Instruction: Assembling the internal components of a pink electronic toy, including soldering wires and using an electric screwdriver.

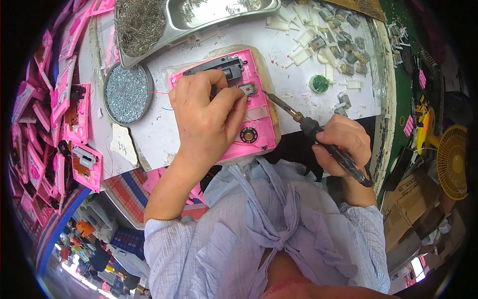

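Observation:
My right hand grips a soldering iron by its black handle. Its thin tip reaches just right of a small silver motor set in a pink plastic casing. My left hand is closed over the casing, thumb and fingers pinched beside the motor. A thin red wire sticks out to the left of that hand and appears held in it; the pinch point itself is partly hidden. Also in the casing are a black part and a small round speaker.
Left stands a round dish of small screws, with a metal tray of springs above. A green-filled pot and several motors with white plastic parts lie right. Pink casings pile up far left; a yellow fan stands far right.

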`<state>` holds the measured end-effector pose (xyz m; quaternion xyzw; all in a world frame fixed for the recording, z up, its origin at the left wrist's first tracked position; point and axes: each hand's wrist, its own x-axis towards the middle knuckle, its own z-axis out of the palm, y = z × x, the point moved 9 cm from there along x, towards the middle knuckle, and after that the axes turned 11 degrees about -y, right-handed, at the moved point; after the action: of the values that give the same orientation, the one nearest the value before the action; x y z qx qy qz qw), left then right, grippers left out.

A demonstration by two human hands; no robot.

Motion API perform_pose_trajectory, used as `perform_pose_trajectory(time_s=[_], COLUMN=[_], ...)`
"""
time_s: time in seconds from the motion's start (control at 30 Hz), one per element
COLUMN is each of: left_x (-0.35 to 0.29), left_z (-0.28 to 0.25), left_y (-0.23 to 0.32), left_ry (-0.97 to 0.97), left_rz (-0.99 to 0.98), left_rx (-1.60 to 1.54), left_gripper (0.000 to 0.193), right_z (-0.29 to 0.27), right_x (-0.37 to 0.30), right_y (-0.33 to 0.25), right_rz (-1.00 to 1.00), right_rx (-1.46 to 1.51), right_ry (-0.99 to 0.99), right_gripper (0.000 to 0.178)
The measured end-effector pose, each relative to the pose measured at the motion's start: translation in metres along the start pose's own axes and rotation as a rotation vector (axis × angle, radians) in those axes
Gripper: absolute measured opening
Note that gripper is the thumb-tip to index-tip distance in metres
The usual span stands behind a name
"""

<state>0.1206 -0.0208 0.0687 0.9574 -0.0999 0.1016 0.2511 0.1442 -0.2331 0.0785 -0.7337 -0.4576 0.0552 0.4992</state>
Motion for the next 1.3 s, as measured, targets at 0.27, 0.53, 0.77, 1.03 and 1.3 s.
perform_pose_trajectory(time_s=[0.27, 0.53, 0.77, 1.03, 1.3], left_x=[-0.001, -0.001, -0.001, -0.002, -0.009], left_z=[0.001, 0.001, 0.001, -0.007, -0.024], left_y=[-0.001, 0.0, 0.0, 0.002, -0.013], left_ry=[0.006, 0.002, -0.017, -0.006, 0.156], left_rz=[0.001, -0.009, -0.01, 0.006, 0.026], left_rx=[-0.009, 0.003, 0.004, -0.012, -0.129], left_gripper=[0.016, 0.016, 0.016, 0.019, 0.021], right_z=[0.009, 0.004, 0.005, -0.004, -0.009], right_x=[0.003, 0.003, 0.003, 0.004, 0.003], right_y=[0.002, -0.003, -0.002, -0.001, 0.002], right_rz=[-0.022, -0.043, -0.037, -0.027, -0.043], right_rx=[-0.001, -0.033, -0.022, -0.015, 0.002], right_ry=[-0.037, -0.01, -0.029, -0.008, 0.035], right_gripper=[0.036, 0.037, 0.036, 0.035, 0.033])
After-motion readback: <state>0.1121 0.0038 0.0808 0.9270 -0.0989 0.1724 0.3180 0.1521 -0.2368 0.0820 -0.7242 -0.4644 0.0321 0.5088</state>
